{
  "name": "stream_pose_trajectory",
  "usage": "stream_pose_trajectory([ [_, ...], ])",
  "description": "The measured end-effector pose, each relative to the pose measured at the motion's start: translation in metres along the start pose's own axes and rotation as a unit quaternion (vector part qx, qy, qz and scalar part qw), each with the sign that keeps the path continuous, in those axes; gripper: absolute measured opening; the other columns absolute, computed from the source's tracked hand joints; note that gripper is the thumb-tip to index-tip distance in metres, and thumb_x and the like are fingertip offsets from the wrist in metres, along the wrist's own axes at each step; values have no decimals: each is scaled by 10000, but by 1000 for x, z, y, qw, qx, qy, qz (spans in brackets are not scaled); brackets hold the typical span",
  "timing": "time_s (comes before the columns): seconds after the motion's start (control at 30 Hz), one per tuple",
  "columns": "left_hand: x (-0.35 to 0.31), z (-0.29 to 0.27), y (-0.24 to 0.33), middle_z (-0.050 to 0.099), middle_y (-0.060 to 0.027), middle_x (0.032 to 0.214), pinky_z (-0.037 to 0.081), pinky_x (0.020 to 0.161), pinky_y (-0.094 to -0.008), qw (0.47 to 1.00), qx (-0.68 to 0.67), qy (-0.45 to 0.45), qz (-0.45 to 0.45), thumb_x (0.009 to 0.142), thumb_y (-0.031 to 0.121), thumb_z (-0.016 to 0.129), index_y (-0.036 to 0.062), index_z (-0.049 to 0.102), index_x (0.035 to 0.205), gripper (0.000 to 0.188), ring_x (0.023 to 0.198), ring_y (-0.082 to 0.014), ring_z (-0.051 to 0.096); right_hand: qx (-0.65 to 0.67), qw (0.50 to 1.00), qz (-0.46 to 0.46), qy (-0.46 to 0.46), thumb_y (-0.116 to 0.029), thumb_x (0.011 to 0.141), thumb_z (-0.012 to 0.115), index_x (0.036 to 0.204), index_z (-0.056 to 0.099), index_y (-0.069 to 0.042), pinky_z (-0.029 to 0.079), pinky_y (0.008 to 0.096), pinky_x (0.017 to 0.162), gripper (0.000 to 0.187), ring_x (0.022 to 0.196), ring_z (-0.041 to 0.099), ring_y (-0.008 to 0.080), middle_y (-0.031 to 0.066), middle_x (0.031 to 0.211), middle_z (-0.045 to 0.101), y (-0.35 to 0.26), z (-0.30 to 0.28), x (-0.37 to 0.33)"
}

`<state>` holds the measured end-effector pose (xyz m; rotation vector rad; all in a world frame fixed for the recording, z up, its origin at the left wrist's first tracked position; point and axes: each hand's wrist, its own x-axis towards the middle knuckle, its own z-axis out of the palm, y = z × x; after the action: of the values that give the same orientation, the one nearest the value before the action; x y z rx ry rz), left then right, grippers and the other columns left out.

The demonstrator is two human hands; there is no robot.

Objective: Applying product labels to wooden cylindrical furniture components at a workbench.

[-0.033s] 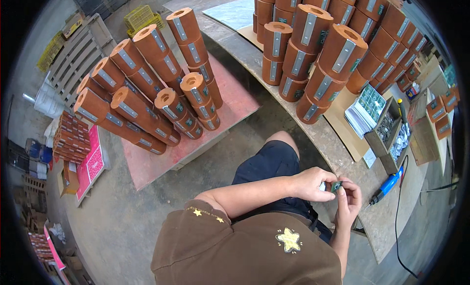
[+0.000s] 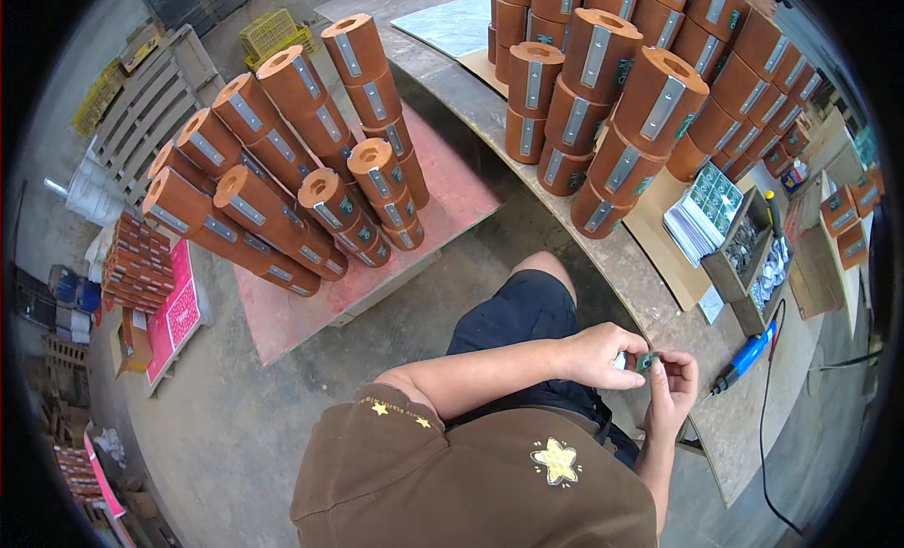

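Note:
My left hand reaches across my lap and is closed in a pinch, thumb and index finger meeting at a small green piece that looks like a label. A small white bit shows among the left fingers. From the other side my right hand pinches the edge of the same green piece with bent fingers. Both hands are held just off the bench edge. On the bench beyond them, a blue power screwdriver lies nearest my right hand, its cord trailing down.
Brown cylinders with metal strips stand stacked on the bench. More stacks stand on a pink-topped table to the left. Green label sheets lie beside a wooden box of metal parts. Pallets stand behind.
My right fingers have shifted very slightly to the right, and the green piece has turned a little between the hands. Everything else looks the same.

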<state>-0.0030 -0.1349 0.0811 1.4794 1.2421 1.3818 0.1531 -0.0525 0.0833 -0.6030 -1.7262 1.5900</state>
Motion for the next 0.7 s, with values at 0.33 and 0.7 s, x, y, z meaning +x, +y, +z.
stream_pose_trajectory([
  [0.33, -41, -42, 17, 624, -98, 670, 482, 593, -310, 983, 134, 38, -121, 824, 149, 500, 73, 590, 991, 205, 608, -206, 618, 7, 999, 26, -27, 18, 786, 595, 841, 557, -19, 398, 200, 705, 76, 788, 494, 100, 47, 886, 537, 2, 2, 5],
  [0.7, -260, -249, 88, 623, -124, 767, 464, 716, -339, 411, 446, 730, -314, 571, 476, 749, -19, 541, 1020, 701, 736, -238, 603, 62, 998, 22, -20, -25, 789, 601, 843, 548, -40, 380, 243, 806, 76, 932, 469, 122, 85, 1039, 502, 11, -3, 9],
])
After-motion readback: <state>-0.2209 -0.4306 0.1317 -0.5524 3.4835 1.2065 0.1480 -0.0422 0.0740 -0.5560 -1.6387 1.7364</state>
